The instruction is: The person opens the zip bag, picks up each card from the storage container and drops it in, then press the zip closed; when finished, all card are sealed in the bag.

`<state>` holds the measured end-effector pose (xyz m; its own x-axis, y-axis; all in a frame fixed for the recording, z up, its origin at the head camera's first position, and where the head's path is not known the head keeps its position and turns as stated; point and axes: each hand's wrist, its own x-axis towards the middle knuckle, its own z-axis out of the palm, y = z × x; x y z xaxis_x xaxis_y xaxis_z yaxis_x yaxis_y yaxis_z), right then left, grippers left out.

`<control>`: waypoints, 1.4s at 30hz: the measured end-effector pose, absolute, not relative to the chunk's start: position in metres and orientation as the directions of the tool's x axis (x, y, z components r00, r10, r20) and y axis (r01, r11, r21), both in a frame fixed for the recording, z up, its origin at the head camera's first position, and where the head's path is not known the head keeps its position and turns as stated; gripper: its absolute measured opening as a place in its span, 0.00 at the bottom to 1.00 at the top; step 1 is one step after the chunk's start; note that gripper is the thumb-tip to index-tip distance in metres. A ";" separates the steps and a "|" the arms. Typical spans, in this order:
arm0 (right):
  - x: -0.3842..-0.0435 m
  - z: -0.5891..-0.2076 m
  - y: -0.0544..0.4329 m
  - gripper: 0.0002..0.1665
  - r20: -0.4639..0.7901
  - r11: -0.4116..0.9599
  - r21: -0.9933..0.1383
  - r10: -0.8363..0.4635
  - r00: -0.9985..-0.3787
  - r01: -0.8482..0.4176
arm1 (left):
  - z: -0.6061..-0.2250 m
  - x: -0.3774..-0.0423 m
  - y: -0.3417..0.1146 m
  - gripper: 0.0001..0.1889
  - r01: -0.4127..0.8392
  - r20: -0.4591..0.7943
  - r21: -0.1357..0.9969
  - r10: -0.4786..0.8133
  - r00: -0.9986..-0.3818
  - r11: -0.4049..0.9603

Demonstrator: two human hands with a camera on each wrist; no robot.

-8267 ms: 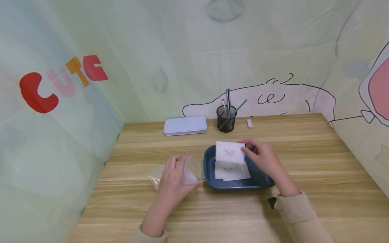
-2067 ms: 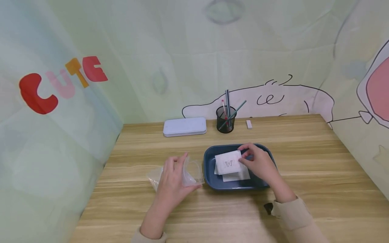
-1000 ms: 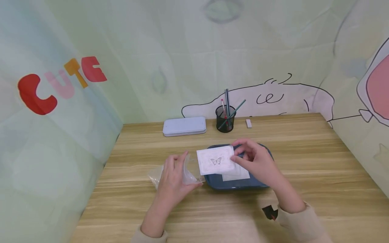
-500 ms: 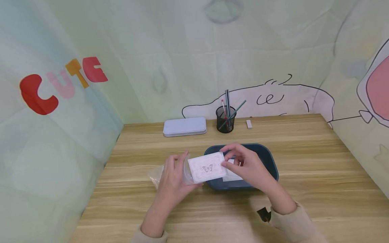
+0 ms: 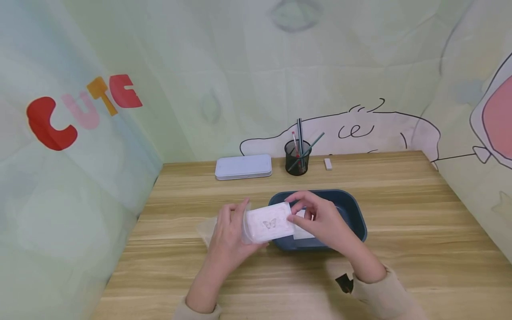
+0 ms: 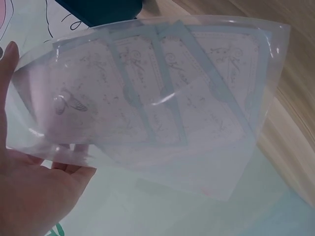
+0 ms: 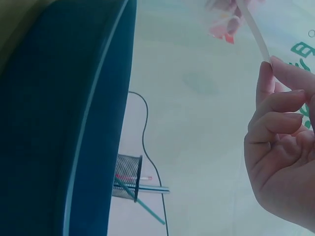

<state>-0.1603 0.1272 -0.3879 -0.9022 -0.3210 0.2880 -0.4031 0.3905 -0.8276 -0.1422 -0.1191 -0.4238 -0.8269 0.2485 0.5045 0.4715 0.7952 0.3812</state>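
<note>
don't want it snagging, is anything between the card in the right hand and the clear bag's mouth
Nothing visible: the butterfly card in the right hand is at the clear bag's open mouth, which faces it. The blue tray is out of the path.

On the right side of this view, the right hand (image 7: pixel 283 152) is pinching the end of a thin white card (image 7: pixel 254 29) between its thumb and a finger. The card is showing almost only its narrow edge, and it is slanting up to the top border. The other fingers (image 7: pixel 278 103) are curling inward. On the left, a dark blue tray (image 7: pixel 106 123) is filling a large area. Beyond its wall, a black mesh cup (image 7: pixel 129 169) is appearing sideways, and pencils (image 7: pixel 154 189) are sticking out. Behind, a pale cloth (image 7: pixel 202 137) is carrying a black-outlined pinkish drawing (image 7: pixel 133 125), green marks (image 7: pixel 302 48) and a blurred red-pink shape (image 7: pixel 228 25).
</note>
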 end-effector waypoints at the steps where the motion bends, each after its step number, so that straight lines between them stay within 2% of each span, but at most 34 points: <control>1: -0.161 -0.389 0.125 0.21 0.292 0.390 -0.825 -0.326 -0.899 -0.409 | -0.424 -0.142 -0.118 0.58 0.474 0.503 0.383 0.252 -0.827 0.793; 11: -0.161 -0.399 0.104 0.20 0.302 0.382 -0.816 -0.360 -0.883 -0.434 | -0.426 -0.141 -0.116 0.58 0.516 0.553 0.369 0.263 -0.791 0.773; 25: -0.158 -0.410 0.078 0.20 0.292 0.351 -0.829 -0.391 -0.873 -0.435 | -0.428 -0.141 -0.113 0.57 0.551 0.568 0.363 0.291 -0.770 0.751; 36: -0.155 -0.414 0.071 0.20 0.254 0.382 -0.813 -0.444 -0.859 -0.438 | -0.429 -0.140 -0.108 0.57 0.561 0.566 0.339 0.312 -0.763 0.755; 42: -0.153 -0.415 0.072 0.18 0.249 0.414 -0.775 -0.493 -0.833 -0.477 | -0.431 -0.142 -0.106 0.56 0.596 0.604 0.306 0.332 -0.724 0.742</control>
